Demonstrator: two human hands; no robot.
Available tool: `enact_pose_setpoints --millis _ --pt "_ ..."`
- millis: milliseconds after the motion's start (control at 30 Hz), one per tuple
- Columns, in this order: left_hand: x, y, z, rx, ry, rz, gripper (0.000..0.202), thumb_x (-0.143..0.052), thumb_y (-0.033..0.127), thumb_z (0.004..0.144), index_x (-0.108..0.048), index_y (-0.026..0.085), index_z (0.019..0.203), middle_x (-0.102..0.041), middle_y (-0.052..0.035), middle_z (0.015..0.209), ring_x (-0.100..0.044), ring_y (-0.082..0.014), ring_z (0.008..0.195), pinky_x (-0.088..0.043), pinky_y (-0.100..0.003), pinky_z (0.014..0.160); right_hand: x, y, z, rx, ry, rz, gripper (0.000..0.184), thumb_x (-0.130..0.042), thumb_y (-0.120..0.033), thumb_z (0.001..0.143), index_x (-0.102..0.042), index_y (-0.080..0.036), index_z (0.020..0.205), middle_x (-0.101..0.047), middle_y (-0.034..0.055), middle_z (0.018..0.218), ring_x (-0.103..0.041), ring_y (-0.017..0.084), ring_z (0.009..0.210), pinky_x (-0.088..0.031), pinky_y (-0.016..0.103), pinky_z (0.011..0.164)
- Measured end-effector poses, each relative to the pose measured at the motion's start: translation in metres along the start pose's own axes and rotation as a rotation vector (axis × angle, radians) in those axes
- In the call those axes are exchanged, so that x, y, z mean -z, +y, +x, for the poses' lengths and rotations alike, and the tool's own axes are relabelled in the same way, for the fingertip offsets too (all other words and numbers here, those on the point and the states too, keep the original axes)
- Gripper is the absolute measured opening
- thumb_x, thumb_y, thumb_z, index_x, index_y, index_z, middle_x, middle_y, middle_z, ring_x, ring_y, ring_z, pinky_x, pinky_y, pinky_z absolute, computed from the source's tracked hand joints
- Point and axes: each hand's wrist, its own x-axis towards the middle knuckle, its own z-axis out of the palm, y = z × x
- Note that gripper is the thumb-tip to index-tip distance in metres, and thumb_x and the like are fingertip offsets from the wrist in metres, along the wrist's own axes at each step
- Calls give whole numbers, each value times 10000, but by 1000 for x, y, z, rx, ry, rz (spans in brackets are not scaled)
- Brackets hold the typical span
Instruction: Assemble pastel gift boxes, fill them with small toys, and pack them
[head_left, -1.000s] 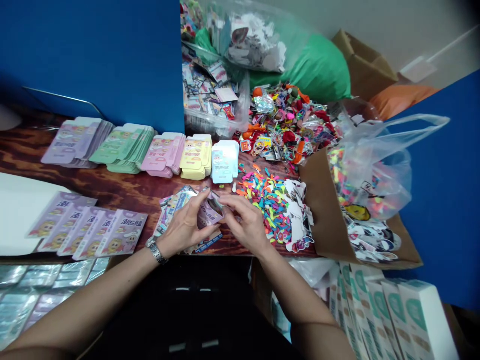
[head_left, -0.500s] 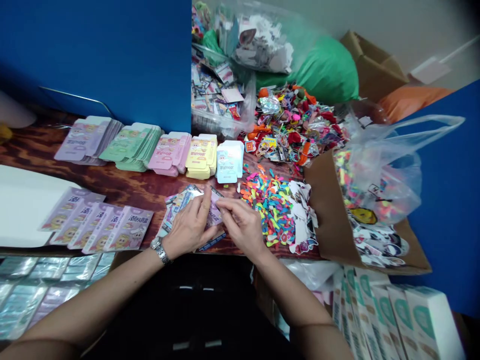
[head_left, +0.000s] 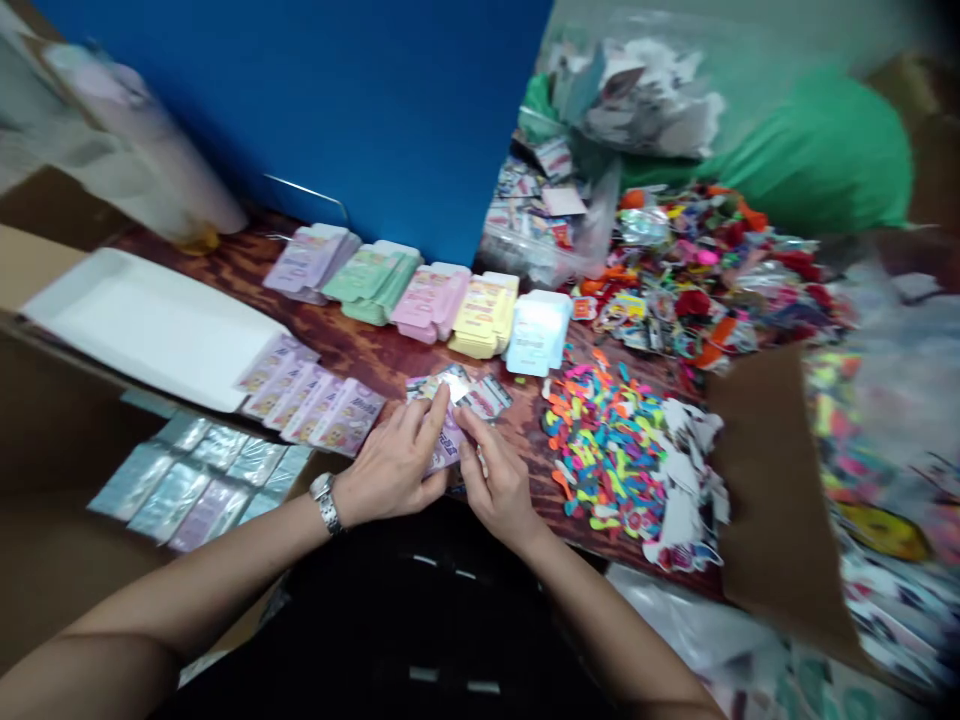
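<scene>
A small purple printed box [head_left: 446, 447] sits between my two hands, close to the table's front edge. My left hand [head_left: 394, 460], with a metal watch at the wrist, grips its left side and partly covers it. On the opposite side, the bent fingers of my right hand [head_left: 495, 475] close on the box's right edge. Printed cards [head_left: 484, 397] lie on the table just beyond the fingers. To the left, several filled purple boxes [head_left: 349, 415] overlap in a row beside a white tray [head_left: 172, 330].
Flattened boxes stand in coloured stacks, from purple [head_left: 307, 262] to light blue [head_left: 536, 335]. Small colourful balloons [head_left: 607, 440] and white cut-outs [head_left: 686, 480] lie at right, before a cardboard box [head_left: 780, 490]. Mixed trinkets [head_left: 697, 270] are heaped behind. Wrapped packs [head_left: 202, 480] sit below the table edge.
The view has swung left, so the table contents appear shifted right and more of the white tray shows. Both hands stay at the purple box, which is more exposed between them.
</scene>
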Motion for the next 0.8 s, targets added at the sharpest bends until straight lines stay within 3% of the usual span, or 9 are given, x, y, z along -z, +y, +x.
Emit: enact_pose_setpoints --millis 100,233,333,433,500,600,667,733,800 --pt "16 -8 -29 112 2 178 859 -502 342 902 -20 98 1570 -547 -190 1219 -547 -300 1048 -532 -393 801 -22 -7 12 7 -97 68 494 -498 -137 963 -474 -255 1442 -627 89 1297 -588 216 1219 -511 407 1051" --pt "22 -18 -47 244 62 439 764 -495 352 931 -154 77 1557 -604 -149 1010 -557 -289 891 -499 -402 731 -57 -14 28 -76 -156 35 403 -508 -222 965 -553 -206 1365 -612 122 1141 -611 226 1098 -543 395 979" --pt "29 -31 -51 256 139 474 754 -527 369 918 -214 89 1545 -599 -176 1106 -557 -317 976 -487 -448 820 -70 -14 32 -146 -203 70 448 -501 -238 963 -499 -195 1409 -567 131 1164 -625 218 1052 -557 387 954" --pt "45 -61 -58 258 295 369 765 -558 448 901 -270 119 1528 -558 -193 1232 -532 -325 1120 -450 -473 960 -69 -16 22 -205 -229 128 493 -499 -251 964 -434 -223 1453 -517 136 1256 -647 195 974 -571 387 931" --pt "58 -91 -63 368 360 317 724 -509 479 921 -309 112 1512 -556 -198 1241 -525 -326 1156 -431 -478 993 -66 -21 13 -277 -246 164 512 -506 -266 962 -410 -249 1465 -503 132 1275 -657 166 867 -592 383 876" --pt "69 -136 -67 595 249 194 733 -351 535 954 -331 33 1488 -510 -253 1351 -483 -371 1246 -384 -515 1046 -68 -31 3 -439 -318 290 567 -532 -278 943 -359 -271 1483 -479 137 1320 -669 146 826 -619 349 773" --pt "71 -152 -66 662 107 75 748 -293 542 957 -338 2 1473 -583 -246 1270 -540 -358 1180 -410 -496 1021 -76 -35 3 -535 -351 401 603 -553 -288 925 -336 -259 1486 -438 153 1387 -681 166 934 -623 337 783" --pt "69 -154 -64 676 43 26 726 -296 545 954 -363 35 1467 -636 -209 1194 -577 -335 1125 -429 -476 1005 -86 -36 9 -608 -329 523 632 -574 -299 909 -321 -246 1485 -414 157 1435 -660 197 1085 -611 352 869" --pt "66 -147 -65 683 72 25 696 -324 554 948 -400 85 1457 -647 -179 1166 -584 -321 1114 -435 -470 1006 -97 -36 18 -641 -294 654 652 -585 -296 903 -301 -247 1487 -424 143 1460 -596 217 1231 -562 386 990"
